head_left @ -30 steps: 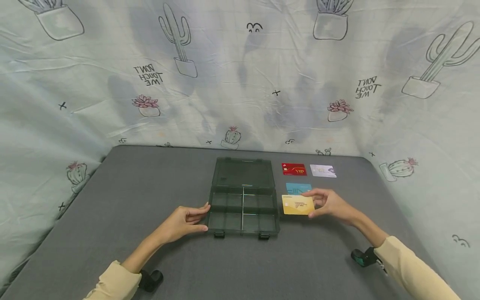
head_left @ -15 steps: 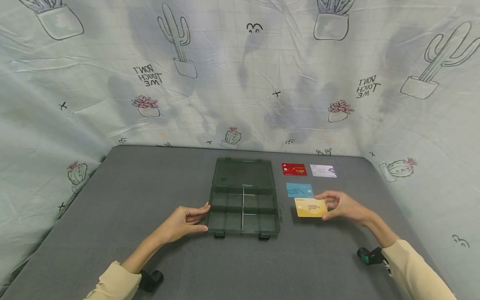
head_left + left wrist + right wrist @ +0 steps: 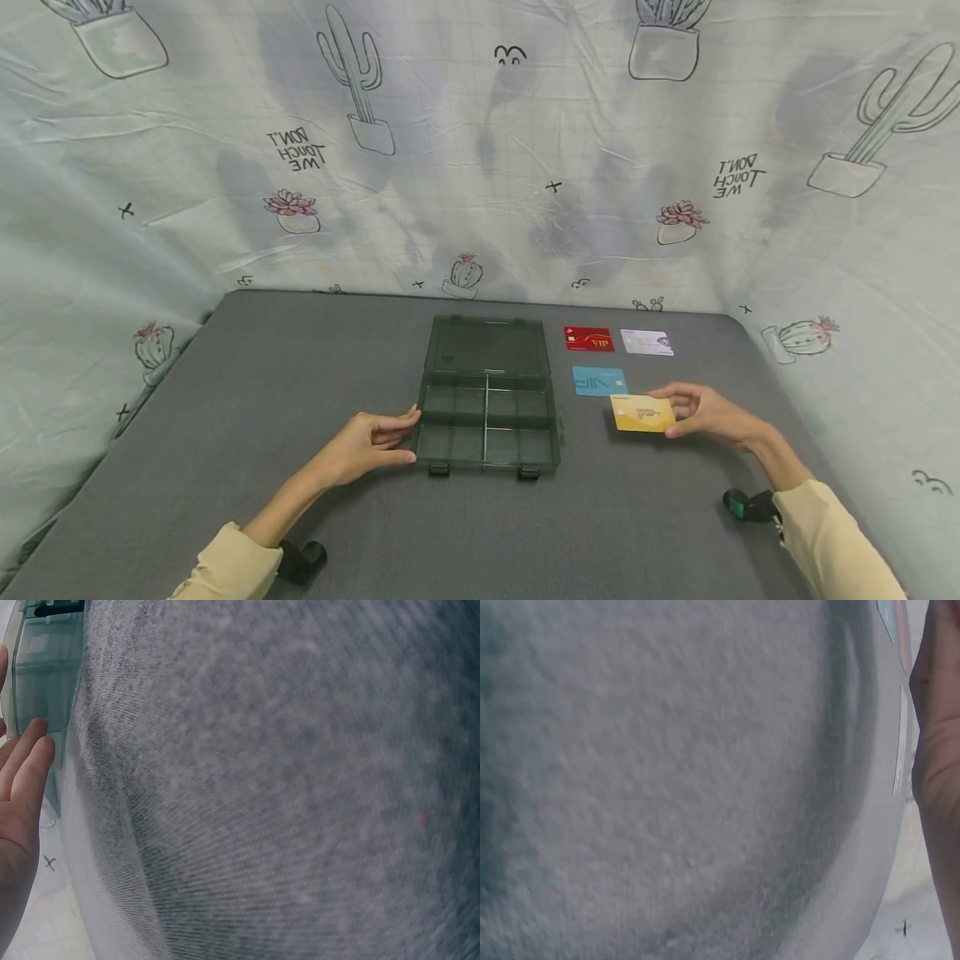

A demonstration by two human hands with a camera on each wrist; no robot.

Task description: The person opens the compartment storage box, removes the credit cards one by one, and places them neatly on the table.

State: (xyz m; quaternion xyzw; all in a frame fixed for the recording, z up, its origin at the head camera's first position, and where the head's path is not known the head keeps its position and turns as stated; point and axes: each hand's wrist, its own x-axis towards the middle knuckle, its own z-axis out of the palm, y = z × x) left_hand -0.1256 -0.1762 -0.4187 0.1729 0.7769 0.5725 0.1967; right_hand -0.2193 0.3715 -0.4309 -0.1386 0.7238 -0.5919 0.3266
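My right hand [image 3: 708, 414] pinches a yellow card [image 3: 642, 413] by its right edge. The card hangs just above the table, in front of a blue VIP card [image 3: 599, 381] lying flat. With fairly straight fingertips and thumb, my left hand [image 3: 367, 448] touches the left side of a dark green see-through plastic box [image 3: 486, 462]. The box lies with its lid [image 3: 487, 346] folded back, its tray split into compartments with nothing in them. In the left wrist view, extended fingers [image 3: 34, 761] are beside the box wall [image 3: 49, 682]. The right wrist view shows only part of that hand [image 3: 937, 742].
A red VIP card [image 3: 588, 339] and a pale lilac card [image 3: 647, 342] lie side by side at the back right of the grey table [image 3: 337, 358]. Behind stands a cloth backdrop [image 3: 450, 167] printed with cacti. Black wrist devices sit under both sleeves.
My right hand has carried the yellow card to the right, away from the box, uncovering the blue card. The left hand and the box have stayed in place.
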